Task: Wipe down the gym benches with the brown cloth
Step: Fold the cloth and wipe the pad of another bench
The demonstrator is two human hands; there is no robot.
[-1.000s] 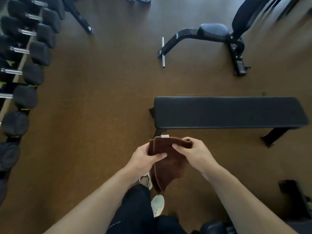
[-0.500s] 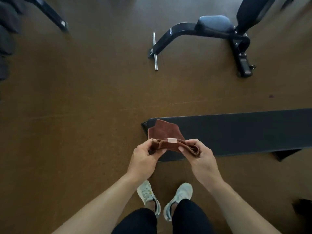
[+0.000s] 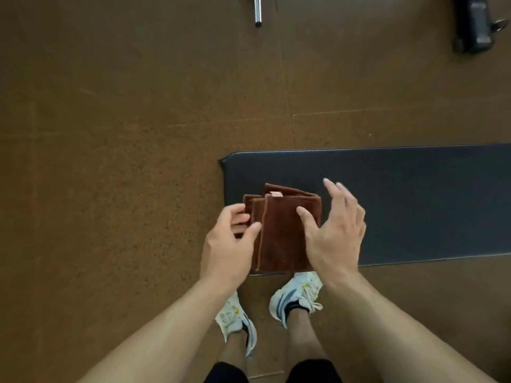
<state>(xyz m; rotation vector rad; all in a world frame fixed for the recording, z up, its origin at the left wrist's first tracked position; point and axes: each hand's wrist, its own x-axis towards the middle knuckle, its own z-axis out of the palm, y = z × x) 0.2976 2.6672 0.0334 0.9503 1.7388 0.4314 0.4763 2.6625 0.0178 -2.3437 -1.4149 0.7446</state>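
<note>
The folded brown cloth point(image 3: 282, 233) lies over the left end of the flat black bench point(image 3: 401, 194), a small pale label at its far edge. My left hand point(image 3: 229, 244) pinches the cloth's left edge between thumb and fingers. My right hand point(image 3: 337, 230) has its fingers spread and straight, the thumb touching the cloth's right side and the fingers above the bench pad.
Brown rubber floor point(image 3: 124, 161) surrounds the bench. A metal bar end point(image 3: 257, 12) and the black foot of another bench point(image 3: 474, 26) lie at the top edge. My white shoes point(image 3: 293, 297) stand just below the bench's near edge.
The view has closed in on the bench. The cloth went from bunched between both hands to lying folded on the bench end. My right hand let go and spread its fingers.
</note>
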